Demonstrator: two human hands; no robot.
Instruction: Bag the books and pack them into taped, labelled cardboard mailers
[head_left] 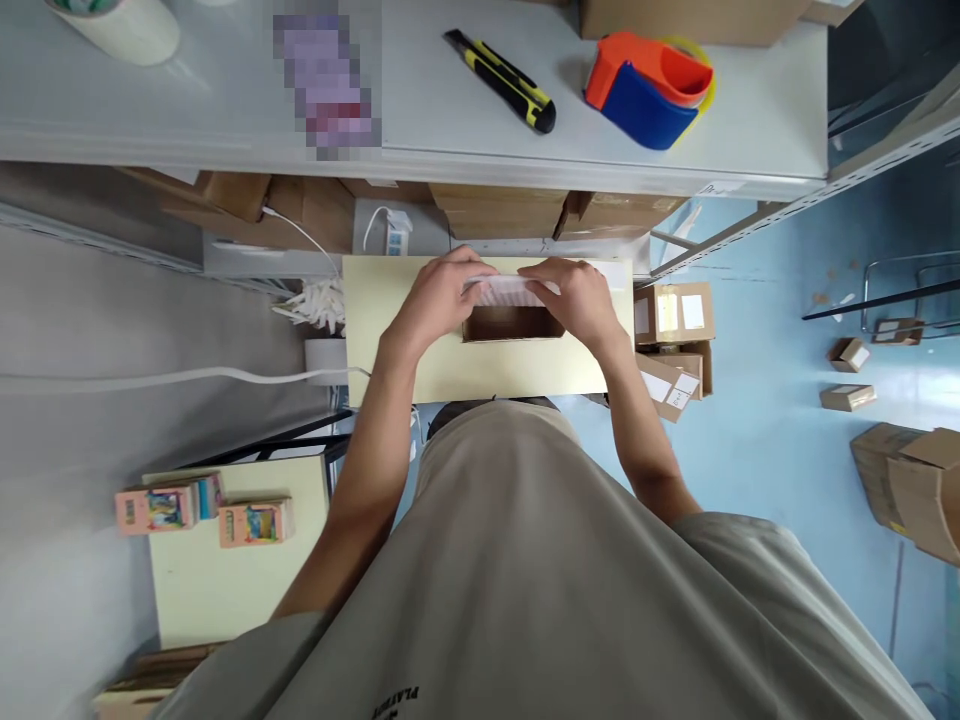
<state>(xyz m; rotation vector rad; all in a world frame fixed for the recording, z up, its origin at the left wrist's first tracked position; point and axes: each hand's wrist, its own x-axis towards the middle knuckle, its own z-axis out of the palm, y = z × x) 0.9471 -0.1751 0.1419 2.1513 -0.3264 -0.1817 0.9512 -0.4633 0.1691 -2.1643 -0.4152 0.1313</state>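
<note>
My left hand (450,300) and my right hand (576,300) pinch the two ends of a white ribbed piece (506,291), which looks like translucent wrapping. Its exact kind cannot be made out. Just on my side of it, an open brown cardboard box (512,324) stands on the pale yellow table (427,375). The inside of the box is dark, and its far part is hidden behind the white piece. Beyond my right hand lies a flat white sheet (615,274), partly covered by the hand.
On the grey shelf (420,140) above lie a yellow-black box cutter (504,82) and an orange-blue tape dispenser (646,90). Cardboard boxes (502,208) fill the level below. More cartons (675,312) stand at the right. Books (255,521) lie on a side table at lower left.
</note>
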